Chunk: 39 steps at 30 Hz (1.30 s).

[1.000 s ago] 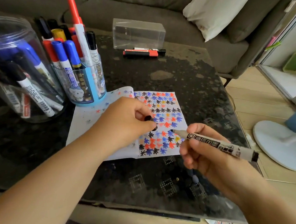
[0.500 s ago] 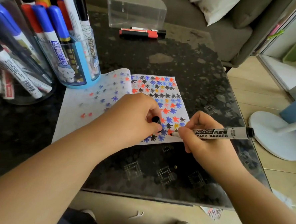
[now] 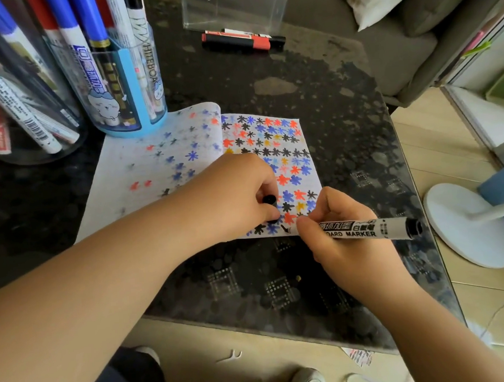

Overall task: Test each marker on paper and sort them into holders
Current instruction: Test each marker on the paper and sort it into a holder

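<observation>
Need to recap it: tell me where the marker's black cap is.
Head view, centre: the black cap is pinched in the left hand, over the paper.

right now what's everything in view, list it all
paper: one, white, covered in red, blue, black and yellow test marks, on table
table: one, dark speckled
blue holder: one, clear and blue, full of markers, far left
clear jar: one, markers inside, left edge
clear box: one, far side
loose markers: two, red-black, before box
fan base: one, white, floor right
black marker: one, right hand grips it, tip on paper
cap: one, black, left hand holds it
</observation>
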### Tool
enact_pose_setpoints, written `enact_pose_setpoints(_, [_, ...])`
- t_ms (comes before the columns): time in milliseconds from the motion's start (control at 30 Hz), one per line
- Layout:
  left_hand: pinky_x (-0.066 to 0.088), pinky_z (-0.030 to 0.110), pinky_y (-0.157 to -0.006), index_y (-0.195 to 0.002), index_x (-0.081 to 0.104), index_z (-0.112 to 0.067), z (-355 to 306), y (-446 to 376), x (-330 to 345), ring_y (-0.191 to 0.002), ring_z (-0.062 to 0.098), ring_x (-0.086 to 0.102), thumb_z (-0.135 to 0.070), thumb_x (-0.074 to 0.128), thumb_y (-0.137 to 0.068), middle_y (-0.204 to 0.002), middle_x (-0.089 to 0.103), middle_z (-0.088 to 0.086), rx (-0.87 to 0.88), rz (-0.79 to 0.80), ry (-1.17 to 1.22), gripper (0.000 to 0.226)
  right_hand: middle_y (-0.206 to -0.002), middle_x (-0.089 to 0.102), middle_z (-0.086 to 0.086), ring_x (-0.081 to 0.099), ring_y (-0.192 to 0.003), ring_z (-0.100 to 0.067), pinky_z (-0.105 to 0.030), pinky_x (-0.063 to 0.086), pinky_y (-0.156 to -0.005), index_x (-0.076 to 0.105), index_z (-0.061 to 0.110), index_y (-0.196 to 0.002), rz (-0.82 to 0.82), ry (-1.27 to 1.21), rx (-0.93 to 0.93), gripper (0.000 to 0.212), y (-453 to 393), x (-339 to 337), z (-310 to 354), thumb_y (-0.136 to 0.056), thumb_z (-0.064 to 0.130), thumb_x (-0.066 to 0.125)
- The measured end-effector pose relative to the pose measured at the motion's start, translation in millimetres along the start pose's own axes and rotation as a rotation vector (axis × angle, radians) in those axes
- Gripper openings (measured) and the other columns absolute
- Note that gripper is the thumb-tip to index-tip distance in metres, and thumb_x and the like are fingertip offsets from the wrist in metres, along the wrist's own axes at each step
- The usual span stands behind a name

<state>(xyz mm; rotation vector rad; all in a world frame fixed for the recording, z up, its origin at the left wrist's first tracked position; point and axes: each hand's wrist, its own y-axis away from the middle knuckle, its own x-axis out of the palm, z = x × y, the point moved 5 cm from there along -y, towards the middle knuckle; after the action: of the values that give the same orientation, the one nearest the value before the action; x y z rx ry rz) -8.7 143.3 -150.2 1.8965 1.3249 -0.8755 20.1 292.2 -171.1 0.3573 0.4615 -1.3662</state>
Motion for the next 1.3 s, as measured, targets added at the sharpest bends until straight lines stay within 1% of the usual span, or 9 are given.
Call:
enact_pose_setpoints(67, [0.031,0.009,-0.052,-0.100,0.068,-0.031,0,0,0,-0.066,-0.003,0.050,-0.035,0.069,-0.080,-0.069,0.051,-0.019,-0.004,-0.002,0.006,0.021,-0.056,0.051,-0.012,0.039,-0.045,-0.012,-0.022,0.030,-0.042,0.046,0.011,-0.066,-0.022,-0.001,-0.013,0.028,0,-3,-1,-0.082,0.027,0.064])
enact_pose_setpoints(167, [0.032,0.008,-0.052,-0.100,0.068,-0.031,1,0,0,-0.067,-0.003,0.051,-0.035,0.069,-0.080,-0.071,0.053,-0.018,-0.005,-0.004,0.007,0.020,-0.057,0.055,-0.013,0.046,-0.049,-0.027,-0.034,0.036,-0.045,0.046,0.014,-0.067,-0.044,0.024,-0.032,0.027,1,-4,0,-0.081,0.032,0.062])
enact_pose_setpoints(267, [0.035,0.008,-0.054,-0.099,0.068,-0.030,0,0,0,-0.070,-0.001,0.053,-0.035,0.069,-0.080,-0.075,0.057,-0.016,-0.003,-0.007,0.005,0.020,-0.057,0.056,-0.015,0.048,-0.052,-0.032,-0.039,0.037,-0.046,0.047,0.013,-0.067,-0.018,0.026,-0.033,0.028,1,-1,1,-0.085,0.021,0.066])
enact_pose_setpoints(700, [0.038,0.011,-0.056,-0.099,0.068,-0.030,0,1,0,-0.071,0.000,0.054,-0.036,0.069,-0.080,-0.075,0.059,-0.014,-0.010,-0.016,0.011,0.019,-0.055,0.054,-0.015,0.041,-0.044,-0.012,-0.026,0.032,-0.042,0.048,0.006,-0.069,0.018,-0.059,-0.005,0.025,2,0,4,-0.085,0.013,0.064])
enact_pose_setpoints(833, [0.035,0.012,-0.054,-0.098,0.068,-0.030,-1,1,0,-0.069,0.000,0.053,-0.035,0.069,-0.081,-0.075,0.058,-0.014,-0.014,-0.016,0.013,0.018,-0.056,0.056,-0.015,0.043,-0.046,-0.019,-0.033,0.034,-0.043,0.047,0.008,-0.068,0.002,-0.018,-0.002,0.025,1,0,3,-0.085,0.016,0.065])
enact_pose_setpoints(967, [0.038,0.011,-0.057,-0.093,0.066,-0.032,0,3,1,-0.071,-0.002,0.054,-0.034,0.071,-0.079,-0.077,0.057,-0.016,-0.023,-0.010,0.051,0.014,-0.053,0.049,-0.014,0.039,-0.045,-0.010,-0.022,0.030,-0.042,0.047,0.006,-0.070,-0.058,-0.074,0.035,0.025,0,-8,1,-0.085,0.015,0.065])
enact_pose_setpoints(1067, [0.051,0.019,-0.070,-0.086,0.066,-0.028,5,3,-7,-0.073,0.001,0.065,-0.018,0.073,-0.079,-0.081,0.068,-0.010,-0.087,-0.037,0.313,0.013,-0.051,0.050,0.006,0.040,-0.046,-0.003,-0.015,0.032,-0.045,0.053,0.008,-0.072,-0.125,-0.282,0.076,0.025,0,-20,4,-0.082,0.024,0.070])
enact_pose_setpoints(1233, [0.057,0.029,-0.075,-0.088,0.065,-0.011,8,8,-24,-0.078,0.014,0.072,0.006,0.062,-0.081,-0.081,0.074,0.004,-0.217,-0.077,0.992,0.019,-0.055,0.055,0.003,0.045,-0.056,-0.012,-0.022,0.037,-0.055,0.064,0.024,-0.069,-0.121,-0.547,-0.044,0.029,-5,-36,31,-0.066,0.050,0.075])
enact_pose_setpoints(1300, [0.058,0.026,-0.072,-0.089,0.064,-0.006,3,11,-25,-0.078,0.018,0.072,0.010,0.058,-0.080,-0.082,0.074,0.008,-0.190,-0.062,1.143,0.019,-0.050,0.054,-0.001,0.045,-0.051,-0.014,-0.021,0.037,-0.050,0.066,0.022,-0.067,-0.171,-0.579,-0.084,0.020,-6,-42,40,-0.071,0.041,0.070])
